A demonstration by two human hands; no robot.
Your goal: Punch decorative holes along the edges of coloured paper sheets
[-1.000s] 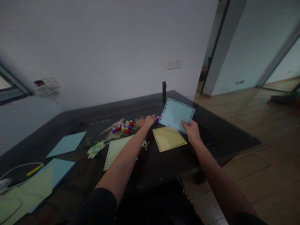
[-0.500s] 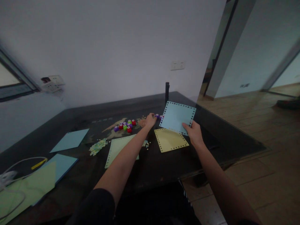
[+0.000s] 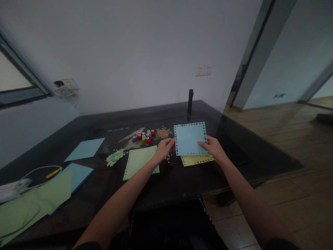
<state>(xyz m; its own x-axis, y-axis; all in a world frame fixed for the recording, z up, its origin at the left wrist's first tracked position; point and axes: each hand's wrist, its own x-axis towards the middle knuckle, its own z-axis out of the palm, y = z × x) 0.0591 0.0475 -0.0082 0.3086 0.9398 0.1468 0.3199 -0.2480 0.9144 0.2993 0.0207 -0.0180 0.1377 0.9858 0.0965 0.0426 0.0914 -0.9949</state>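
A light blue paper sheet (image 3: pixel 189 139), with small holes punched along its edges, is held up off the table. My right hand (image 3: pixel 214 148) grips its right side, thumb lying on the front. At the sheet's left edge, the fingers of my left hand (image 3: pixel 165 149) are pinched together on the paper. Behind and below it lies a yellow sheet (image 3: pixel 196 160) with punched edges, partly covered. A pale green punched sheet (image 3: pixel 139 159) rests left of it, under my left forearm. Several small red, green and purple craft punches (image 3: pixel 144 137) stand grouped beyond.
A pile of paper confetti (image 3: pixel 114 157) lies left of the green sheet. Farther left are a blue sheet (image 3: pixel 85 149), stacked blue and green paper (image 3: pixel 59 187), a white cable and a yellow object (image 3: pixel 53 173). A black upright object (image 3: pixel 190 100) stands at the back.
My left hand has come back from the purple punches to the blue sheet's left edge. The sheet has moved left and down and turned more squarely toward me, hiding more of the yellow sheet.
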